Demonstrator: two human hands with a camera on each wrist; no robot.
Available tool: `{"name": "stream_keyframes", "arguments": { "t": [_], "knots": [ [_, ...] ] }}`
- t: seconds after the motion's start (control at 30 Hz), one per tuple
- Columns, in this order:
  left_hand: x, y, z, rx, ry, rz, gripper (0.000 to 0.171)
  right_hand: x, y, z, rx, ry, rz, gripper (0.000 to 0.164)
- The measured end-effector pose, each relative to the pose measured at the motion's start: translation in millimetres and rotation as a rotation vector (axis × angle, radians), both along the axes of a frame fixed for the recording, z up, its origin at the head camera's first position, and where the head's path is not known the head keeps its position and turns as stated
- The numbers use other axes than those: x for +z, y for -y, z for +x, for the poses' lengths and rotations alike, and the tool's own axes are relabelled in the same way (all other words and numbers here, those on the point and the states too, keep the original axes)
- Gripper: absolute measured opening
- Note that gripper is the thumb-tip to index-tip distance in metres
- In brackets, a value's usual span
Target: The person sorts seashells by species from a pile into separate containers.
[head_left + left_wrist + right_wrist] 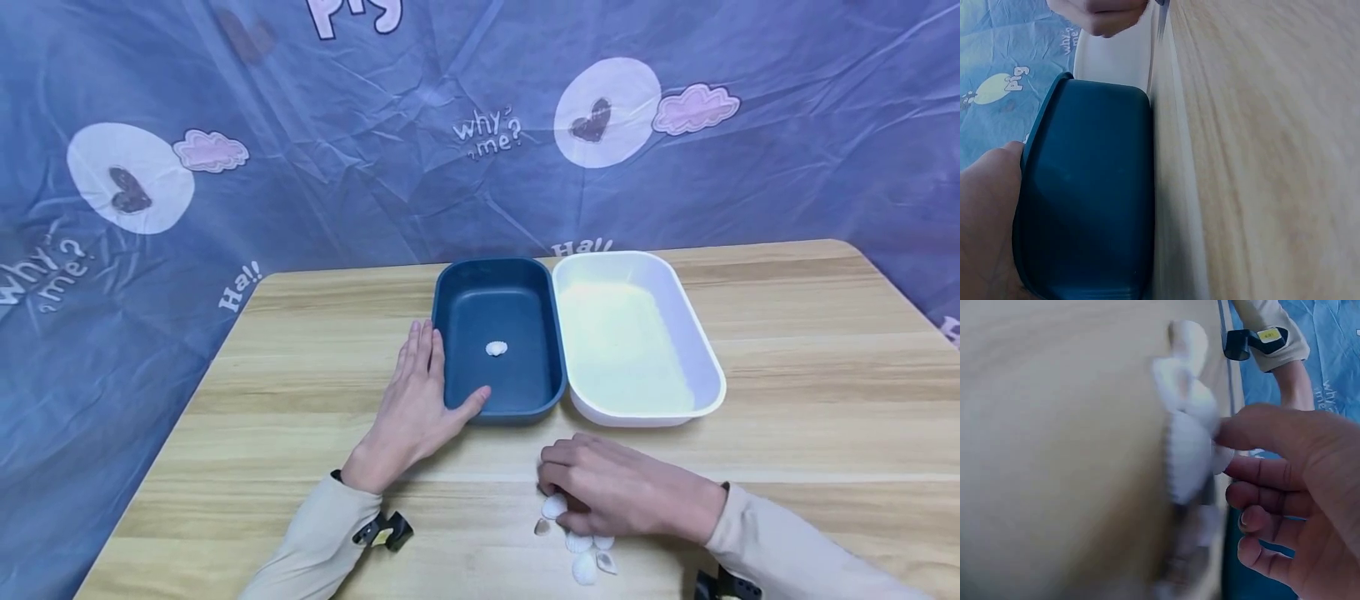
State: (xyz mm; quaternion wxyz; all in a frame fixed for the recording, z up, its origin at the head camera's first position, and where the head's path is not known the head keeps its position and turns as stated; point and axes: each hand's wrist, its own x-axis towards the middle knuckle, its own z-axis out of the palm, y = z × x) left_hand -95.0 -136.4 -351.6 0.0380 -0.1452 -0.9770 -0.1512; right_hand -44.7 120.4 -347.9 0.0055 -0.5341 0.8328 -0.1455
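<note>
A dark blue rectangular container (498, 408) stands on the wooden table with one white seashell (496, 348) inside. My left hand (412, 408) rests against its left side, fingers straight along the rim and thumb across the near corner. In front of the container, my right hand (618, 487) is low over a small group of shells. Its thumb and index finger pinch a white shell (553, 506). Below that hand lie several more shells, among them a ribbed white shell (1188, 456) and a small brownish shell (542, 527); the hand partly covers the group.
A white rectangular container (637, 350) stands against the blue one's right side, with no shell visible in it. The wooden table (817, 358) extends on both sides. Behind its far edge hangs a blue printed cloth (420, 167).
</note>
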Motion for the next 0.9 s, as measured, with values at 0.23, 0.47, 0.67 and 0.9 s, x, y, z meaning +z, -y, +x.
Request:
{"name": "stream_keyframes", "arguments": {
  "t": [0.23,0.47,0.67,0.9],
  "knots": [
    [0.6,0,-1.4,-0.004,-0.013,0.003,0.102,63.2,-6,-29.4,-0.039,-0.029,-0.005,0.017],
    [-0.7,0,-0.8,-0.003,-0.012,0.004,0.103,109.0,6,-104.2,-0.102,-0.070,0.076,0.014],
    [-1.4,0,1.1,0.004,0.009,-0.024,0.104,94.8,26,-155.0,-0.119,-0.058,0.132,0.015],
    [-1.6,-1,2.3,0.009,-0.004,-0.034,0.103,50.4,42,-175.9,-0.149,0.015,0.114,0.015]
  ]
}}
